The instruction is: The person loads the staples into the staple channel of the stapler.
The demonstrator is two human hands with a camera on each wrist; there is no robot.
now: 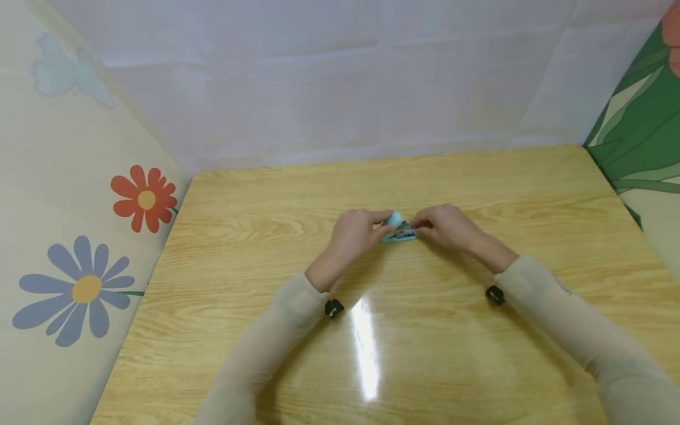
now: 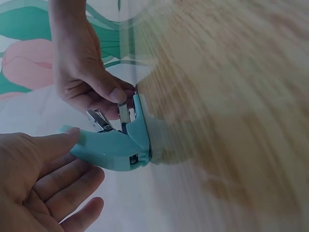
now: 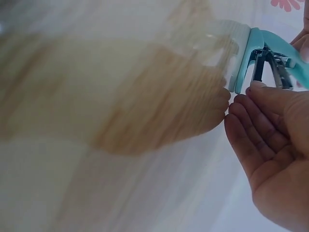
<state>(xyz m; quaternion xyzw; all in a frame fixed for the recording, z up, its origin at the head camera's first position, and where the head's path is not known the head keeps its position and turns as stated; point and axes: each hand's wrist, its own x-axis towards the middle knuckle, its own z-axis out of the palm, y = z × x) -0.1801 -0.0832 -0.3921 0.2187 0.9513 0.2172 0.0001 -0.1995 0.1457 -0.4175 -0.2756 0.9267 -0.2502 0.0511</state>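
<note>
I see a small screened-off nook, though I can't tell what building holds it: a wood-grain table stands against a creased white backdrop, with cartoon flowers and a pale butterfly printed at left, big green leaves at right.

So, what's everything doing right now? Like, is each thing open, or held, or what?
Turquoise stapler: open.
Top cover: raised at an angle from the base.
Metal staple rail: exposed between cover and base; can't tell if it's loaded.
Left hand: holding the top cover.
Right hand: pinching near the rail's end.
Table: shiny, reflecting light.
</note>
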